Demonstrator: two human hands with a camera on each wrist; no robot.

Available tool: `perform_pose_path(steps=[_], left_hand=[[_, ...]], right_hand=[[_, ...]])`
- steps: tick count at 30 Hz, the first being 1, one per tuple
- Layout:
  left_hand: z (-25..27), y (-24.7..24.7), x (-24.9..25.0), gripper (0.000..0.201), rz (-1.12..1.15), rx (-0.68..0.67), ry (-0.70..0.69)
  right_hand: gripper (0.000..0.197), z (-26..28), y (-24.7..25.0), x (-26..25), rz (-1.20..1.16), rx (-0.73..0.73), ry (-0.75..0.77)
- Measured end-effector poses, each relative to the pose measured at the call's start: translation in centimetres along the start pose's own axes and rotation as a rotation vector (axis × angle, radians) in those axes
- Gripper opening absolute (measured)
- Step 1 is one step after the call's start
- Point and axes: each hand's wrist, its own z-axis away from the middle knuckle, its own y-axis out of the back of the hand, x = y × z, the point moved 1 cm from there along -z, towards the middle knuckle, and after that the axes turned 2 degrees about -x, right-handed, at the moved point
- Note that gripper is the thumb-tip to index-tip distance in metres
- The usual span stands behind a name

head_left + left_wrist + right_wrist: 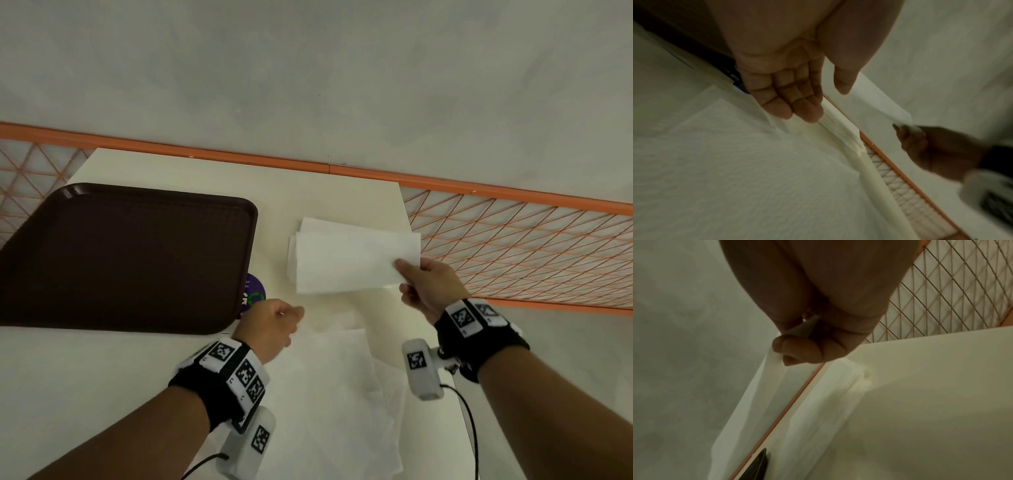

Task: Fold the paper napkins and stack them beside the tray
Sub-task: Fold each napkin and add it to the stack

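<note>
tray (130, 253) bare | right hand (428, 287) pinches folded napkin (349, 263) over stack (308, 224) | left hand (270, 329) loose, holding nothing

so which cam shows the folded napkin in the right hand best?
Head view: the whole folded napkin shows, pinched at one corner by the right hand, above the stack beside the tray. Right wrist shows only its edge below the fingers. Left wrist shows it blurred and partial.
</note>
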Motion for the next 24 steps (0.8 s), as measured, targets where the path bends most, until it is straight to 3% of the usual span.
perform_pose_path(steps=[5, 14, 17, 21, 24], left_hand=[[0.5, 0.0, -0.9, 0.022, -0.395, -0.006, -0.109], [0.3, 0.9, -1.1, 0.031, -0.536, -0.013, -0.094], [0.3, 0.9, -1.0, 0.032, -0.563, -0.013, -0.088], [0.6, 0.8, -0.9, 0.033, -0.611, -0.014, -0.104], [1.0, 0.5, -0.9, 0.034, -0.663, -0.034, -0.115]], right_hand=[[0.013, -5.0, -1.0, -2.0, 0.01, 0.054, -0.017], [0.019, -9.4, -3.1, -0.9, 0.255, 0.131, -0.056], [0.025, -9.9, -3.1, -0.4, 0.427, 0.159, -0.034], [0.044, -9.6, -2.6, -0.6, 0.906, 0.237, 0.027], [0.057, -7.3, -2.1, 0.0, 0.929, 0.327, 0.092]])
